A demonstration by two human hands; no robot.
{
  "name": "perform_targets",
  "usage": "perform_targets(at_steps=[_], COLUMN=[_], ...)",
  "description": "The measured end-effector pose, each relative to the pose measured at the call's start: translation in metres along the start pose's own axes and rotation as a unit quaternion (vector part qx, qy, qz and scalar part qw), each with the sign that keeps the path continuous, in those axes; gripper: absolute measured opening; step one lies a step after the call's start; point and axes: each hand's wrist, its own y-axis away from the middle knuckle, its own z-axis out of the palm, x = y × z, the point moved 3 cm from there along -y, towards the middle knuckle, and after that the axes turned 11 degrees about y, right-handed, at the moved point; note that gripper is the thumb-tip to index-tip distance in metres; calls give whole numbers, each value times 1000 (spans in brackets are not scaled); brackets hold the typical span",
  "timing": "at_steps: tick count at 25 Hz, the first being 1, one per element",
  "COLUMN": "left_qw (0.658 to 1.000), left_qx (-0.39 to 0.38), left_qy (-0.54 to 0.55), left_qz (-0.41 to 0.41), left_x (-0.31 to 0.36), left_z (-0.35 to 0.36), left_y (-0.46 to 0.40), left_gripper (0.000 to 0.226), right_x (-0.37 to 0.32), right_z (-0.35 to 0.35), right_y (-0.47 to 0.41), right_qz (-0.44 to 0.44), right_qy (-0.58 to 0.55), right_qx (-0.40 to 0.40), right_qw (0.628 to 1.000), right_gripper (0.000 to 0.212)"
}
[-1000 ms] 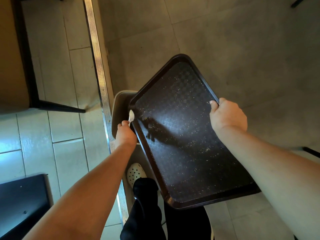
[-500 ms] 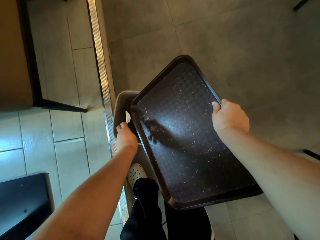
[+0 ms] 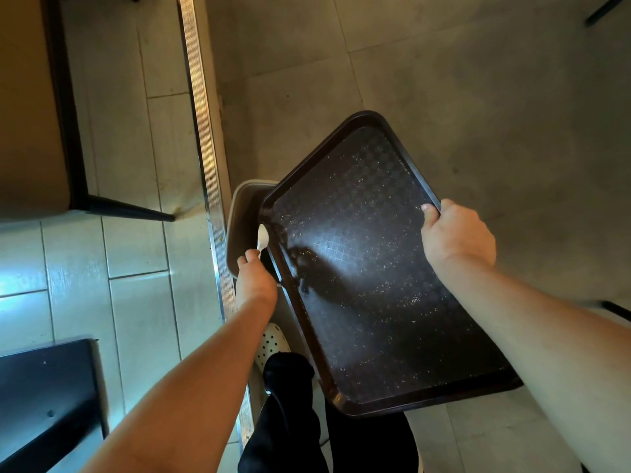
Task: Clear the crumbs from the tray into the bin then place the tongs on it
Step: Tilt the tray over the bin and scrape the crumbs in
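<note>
Tiled floor [image 3: 478, 97], both arms outstretched, left grip [image 3: 255, 279] and right grip [image 3: 457, 235] holding tray [image 3: 368, 285] edges above bin [image 3: 244, 206]

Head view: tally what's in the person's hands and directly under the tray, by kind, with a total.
Tray, dark brown, speckled with crumbs, gripped by the left hand and the right hand: 1
Bin, beige, under the tray's left edge: 1
White utensil by the left hand: 1
Tongs: 0
Total: 3
</note>
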Motion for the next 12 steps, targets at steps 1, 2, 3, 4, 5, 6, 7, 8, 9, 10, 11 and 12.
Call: perform_targets(at_steps=[1, 2, 3, 4, 5, 6, 7, 8, 9, 10, 11, 12], left_qw=[1000, 1000, 999, 999, 999, 999, 998, 999, 999, 999, 999, 999], left_qx=[11, 21, 24, 17, 1, -16, -25, -20, -6, 11, 23, 23], left_qy=[1, 9, 20, 33, 42, 48, 49, 47, 42, 37, 34, 33], left_qz=[-12, -21, -22, -11, 6, 20, 24, 17, 3, -9, -13, -7], left_x=[0, 1, 4, 8, 12, 16, 17, 16, 13, 10, 8, 8], left_z=[-1, -1, -1, 0, 1, 2, 2, 0, -3, -7, -10, -11], left_y=[0, 0, 0, -2, -3, -5, -8, -10, -13, -15, -15, -15], left_gripper=[46, 44, 41, 38, 38, 38, 38, 39, 40, 42, 44, 46], right_x=[-1, -1, -2, -3, -2, -2, -1, 0, 0, 0, 0, 0], right_z=[0, 0, 0, 0, 0, 1, 1, 1, 1, 1, 1, 1], right_y=[-1, -2, -2, -2, -2, -3, -3, -3, -3, -3, -3, -3], right_qz=[0, 0, -1, 0, 1, 3, 5, 7, 8, 9, 10, 11], right_qy=[-1, -1, 0, 0, -1, -1, -1, -1, 0, 1, 2, 3], right_qx=[1, 1, 1, 1, 2, 1, 0, -1, -3, -4, -5, -5], right_qw=[1000, 1000, 1000, 1000, 1000, 1000, 1000, 1000, 1000, 1000, 1000, 1000], right_gripper=[37, 37, 37, 37, 37, 36, 35, 34, 33, 31, 30, 29])
